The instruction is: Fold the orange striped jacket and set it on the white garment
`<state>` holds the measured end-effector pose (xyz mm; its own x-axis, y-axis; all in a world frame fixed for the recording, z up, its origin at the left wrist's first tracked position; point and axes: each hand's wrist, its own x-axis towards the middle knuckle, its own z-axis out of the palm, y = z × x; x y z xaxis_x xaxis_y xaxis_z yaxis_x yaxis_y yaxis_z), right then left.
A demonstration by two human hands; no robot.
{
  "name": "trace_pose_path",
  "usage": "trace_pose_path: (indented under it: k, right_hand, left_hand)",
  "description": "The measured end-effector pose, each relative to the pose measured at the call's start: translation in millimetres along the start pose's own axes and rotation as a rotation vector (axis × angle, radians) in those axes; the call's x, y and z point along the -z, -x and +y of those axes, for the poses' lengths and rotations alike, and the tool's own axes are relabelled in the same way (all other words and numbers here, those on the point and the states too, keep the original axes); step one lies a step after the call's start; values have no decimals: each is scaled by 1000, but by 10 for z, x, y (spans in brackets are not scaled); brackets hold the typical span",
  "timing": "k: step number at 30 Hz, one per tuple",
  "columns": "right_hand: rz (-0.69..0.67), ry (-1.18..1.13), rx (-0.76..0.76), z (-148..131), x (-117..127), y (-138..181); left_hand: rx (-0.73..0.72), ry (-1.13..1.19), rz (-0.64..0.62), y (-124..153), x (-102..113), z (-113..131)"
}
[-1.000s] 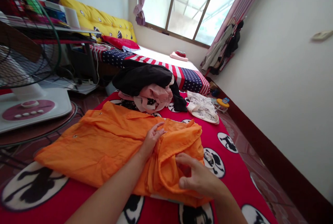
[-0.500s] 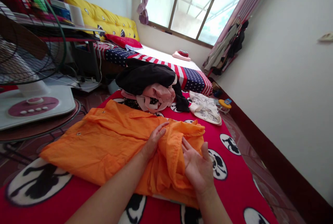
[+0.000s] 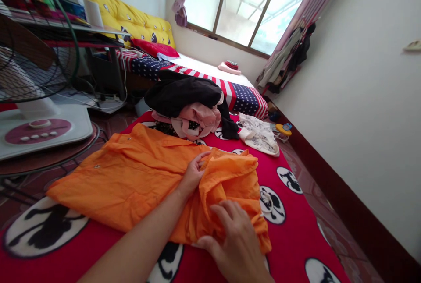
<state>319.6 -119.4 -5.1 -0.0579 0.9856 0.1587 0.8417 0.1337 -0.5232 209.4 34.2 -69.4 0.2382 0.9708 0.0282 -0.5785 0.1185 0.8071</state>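
Around the orange shirt [image 3: 138, 182] the red blanket [image 3: 289, 213] lies bare to the right and near side, so a hand can pass there. Behind it a pile of clothes [image 3: 190, 103] blocks. To its left stands a fan base [image 3: 42, 127].

Left hand [image 3: 192, 172] fingers curled, pinching; right hand [image 3: 232, 237] palm down, fingers spread.

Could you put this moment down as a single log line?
left hand: pinching orange shirt | right hand: flat on its bunched side | under it: red blanket
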Motion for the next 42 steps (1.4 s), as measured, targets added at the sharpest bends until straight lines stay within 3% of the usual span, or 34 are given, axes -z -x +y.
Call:
trace_pose_path:
  k: [4, 7, 10, 13, 16, 22, 28, 34, 39, 42]
  right_hand:
    - [-27, -97, -3, -11, -226, -32]
    - [3, -606, -61, 69, -238, -27]
    - [188, -1237, -251, 233, -145, -13]
    - [322, -1502, -478, 425, -9, -42]
    - [256, -1524, -542, 543, 106, -81]
    - [-49, -1408, -522, 579, 175, -237]
    - [-31, -1372, -494, 603, 248, -586]
    - [-233, -1279, -501, 458, 176, -589]
    - [-145, -1082, -256, 331, -64, -482]
    - [-77, -1033, -272, 326, -150, -474]
  left_hand:
    - [-6, -36, -12, 15, 5, -6]
    - [6, -20, -1, 9, 14, -20]
    - [-2, 2, 29, 3, 10, -21]
    - [7, 7, 40, 8, 1, -6]
    - [37, 56, 39, 17, 2, 8]
    - [81, 157, -20, 38, 17, 20]
    - [90, 148, -67, 43, 33, 22]
    - [86, 124, -58, 18, 45, -11]
    - [75, 23, -115, 24, 28, -25]
    - [71, -24, -118, 41, 15, -9]
